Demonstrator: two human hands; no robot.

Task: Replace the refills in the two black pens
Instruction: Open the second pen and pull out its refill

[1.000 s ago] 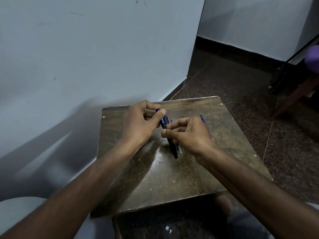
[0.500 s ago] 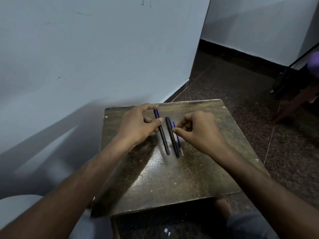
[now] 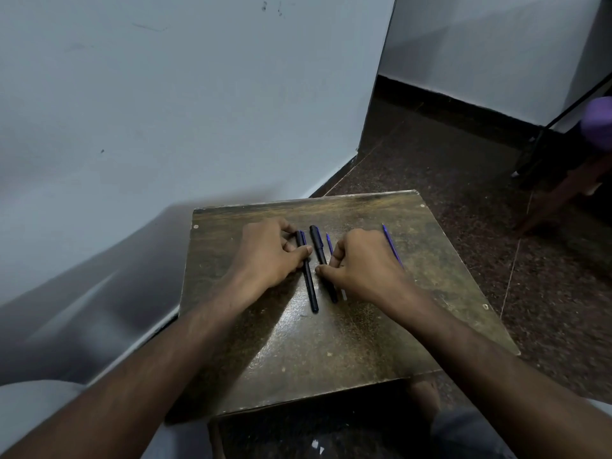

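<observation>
Head view, worn camera, looking down. Left hand (image 3: pixel 265 256) curled over left black pen (image 3: pixel 308 276), thumb pressed on barrel, fingers hooked round capped end at 12 o'clock; pen flat on table (image 3: pixel 331 342). Right hand (image 3: pixel 361 266) curled, thumb and forefinger tips pinching or touching right black pen (image 3: pixel 323 260) near mid-barrel; exact contact hard to read. Pens parallel, just apart, running 12 to 6 o'clock. Thin blue refill (image 3: pixel 330 244) just beside right pen at 3 o'clock, mostly hidden under right hand. Second blue refill (image 3: pixel 392 245) well apart at 3 o'clock, beyond right hand, near table edge.

Risks, as judged: round barrels likely to roll on slick, glossy top if released carelessly; loose refill under knuckles liable to be swept aside or bent by a lifting hand; outer refill prone to falling off the edge if nudged; old and new refills easily confused, being alike in colour.
</observation>
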